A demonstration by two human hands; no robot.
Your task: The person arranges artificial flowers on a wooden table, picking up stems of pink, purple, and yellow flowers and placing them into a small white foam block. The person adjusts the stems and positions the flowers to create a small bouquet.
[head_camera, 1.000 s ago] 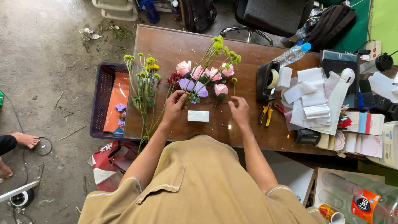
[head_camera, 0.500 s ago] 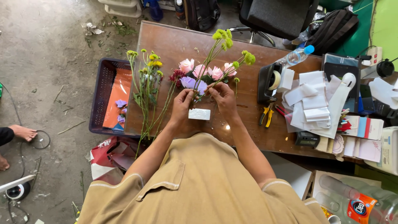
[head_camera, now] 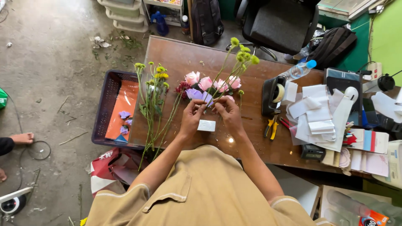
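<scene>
My left hand (head_camera: 192,118) and my right hand (head_camera: 226,111) meet over the brown table (head_camera: 176,58), both pinching the lower stems of a bunch of pink and purple flowers (head_camera: 208,84). Long green stems tipped with yellow-green buds (head_camera: 243,54) rise out of the same bunch towards the far side. A small white block (head_camera: 206,125) lies on the table just below my fingers. A second bundle of yellow-budded stems (head_camera: 154,90) lies to the left, hanging over the table's edge.
A dark tape dispenser (head_camera: 274,94), yellow-handled pliers (head_camera: 271,127), a plastic bottle (head_camera: 298,70) and a heap of white paper (head_camera: 318,113) fill the table's right half. A purple crate (head_camera: 104,104) with orange paper stands left of the table. A black chair (head_camera: 280,21) is behind it. Someone's foot (head_camera: 21,138) shows far left.
My hands have come together from apart on the table and gathered the flower stems. The yellow-green budded stems shifted from the right side into the middle of the bunch.
</scene>
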